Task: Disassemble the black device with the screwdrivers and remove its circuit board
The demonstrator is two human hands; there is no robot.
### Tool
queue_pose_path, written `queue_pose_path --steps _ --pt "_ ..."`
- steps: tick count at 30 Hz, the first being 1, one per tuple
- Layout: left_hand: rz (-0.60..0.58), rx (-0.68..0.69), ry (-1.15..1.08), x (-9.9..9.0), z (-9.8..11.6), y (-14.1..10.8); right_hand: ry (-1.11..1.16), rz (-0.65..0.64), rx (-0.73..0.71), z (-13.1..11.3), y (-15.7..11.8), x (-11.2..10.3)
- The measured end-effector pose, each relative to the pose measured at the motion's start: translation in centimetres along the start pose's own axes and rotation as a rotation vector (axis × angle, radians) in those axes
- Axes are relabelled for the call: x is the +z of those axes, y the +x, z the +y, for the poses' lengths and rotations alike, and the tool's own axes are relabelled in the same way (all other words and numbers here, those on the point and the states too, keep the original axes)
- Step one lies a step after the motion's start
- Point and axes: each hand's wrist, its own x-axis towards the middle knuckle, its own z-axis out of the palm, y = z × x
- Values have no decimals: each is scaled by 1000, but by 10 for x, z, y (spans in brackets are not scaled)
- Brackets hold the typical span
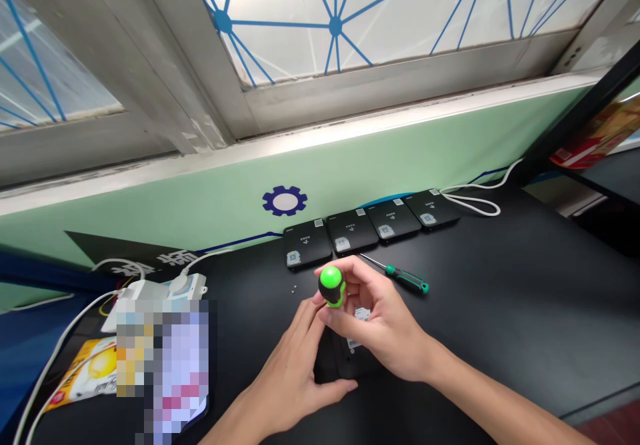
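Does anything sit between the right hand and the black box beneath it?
Yes: the bright green screwdriver, held handle-up by the right hand over the black box, with the left hand close beside. The tip is hidden.

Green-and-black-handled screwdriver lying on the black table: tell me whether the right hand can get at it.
Probably yes, once free: the screwdriver lies uncovered near the right hand, but that hand grips a lime-green and black rounded handle.
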Motion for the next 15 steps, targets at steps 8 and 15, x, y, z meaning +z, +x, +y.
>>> queue_pose_path --steps 8,15 --pt "17 9 -60 -4 5 3 60 29 40 3 -1 1" --pt "11 0 -47 -4 6 4 -22 1 13 1 0 -2"
